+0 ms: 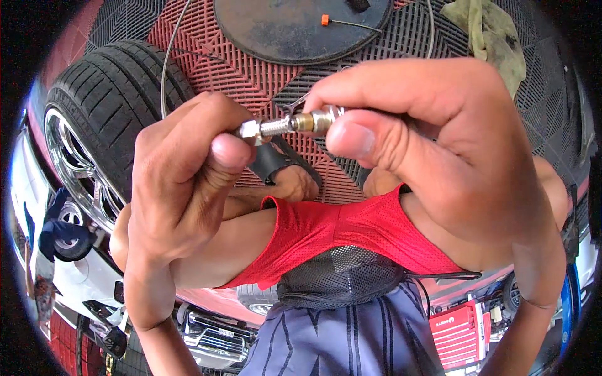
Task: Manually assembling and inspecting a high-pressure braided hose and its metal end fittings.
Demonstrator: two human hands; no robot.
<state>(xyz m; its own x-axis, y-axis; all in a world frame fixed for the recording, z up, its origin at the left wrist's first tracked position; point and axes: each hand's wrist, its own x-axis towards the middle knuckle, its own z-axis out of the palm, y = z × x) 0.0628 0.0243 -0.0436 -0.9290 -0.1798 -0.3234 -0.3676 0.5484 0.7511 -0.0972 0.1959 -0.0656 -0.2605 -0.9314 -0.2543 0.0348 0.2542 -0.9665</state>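
Observation:
Close to the camera I hold a small metal valve fitting (pixel 295 122) with a silver threaded stem and a brass middle, lying level between both hands. My left hand (pixel 182 169) pinches its silver left end between thumb and forefinger. My right hand (pixel 439 150) grips its right end, thumb pressed under it. Below the hands I see my red shorts, knees and one sandalled foot (pixel 285 172) on the floor.
A black tyre on a chrome wheel (pixel 100 119) stands at the left, on red and grey grid floor tiles (pixel 232 62). A round dark disc (pixel 295 25) with an orange-tipped cable lies at the top. A greenish rag (pixel 495 37) lies top right. A thin cable (pixel 166 62) curves past the tyre.

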